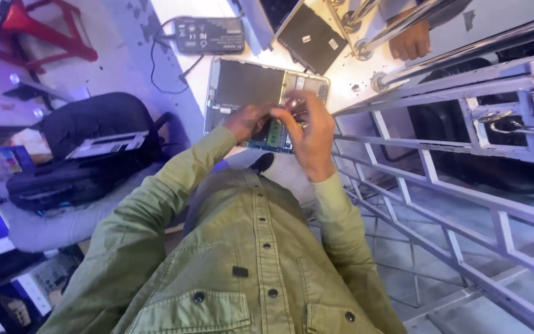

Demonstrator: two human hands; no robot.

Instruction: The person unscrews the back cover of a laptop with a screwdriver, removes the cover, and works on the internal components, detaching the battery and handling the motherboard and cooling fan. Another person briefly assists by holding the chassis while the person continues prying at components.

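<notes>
Both hands meet over the opened laptop (248, 93) on the bench (341, 77), left hand (245, 120) and right hand (310, 133) fingertips pinched together on the green memory module (275, 133), power adapter (210, 34) at eleven o'clock.

Olive-green long-sleeved shirt (248, 260); dark buttons, chest pockets

Single head camera, steep downward look over chest, close above white table (347, 77).
</notes>
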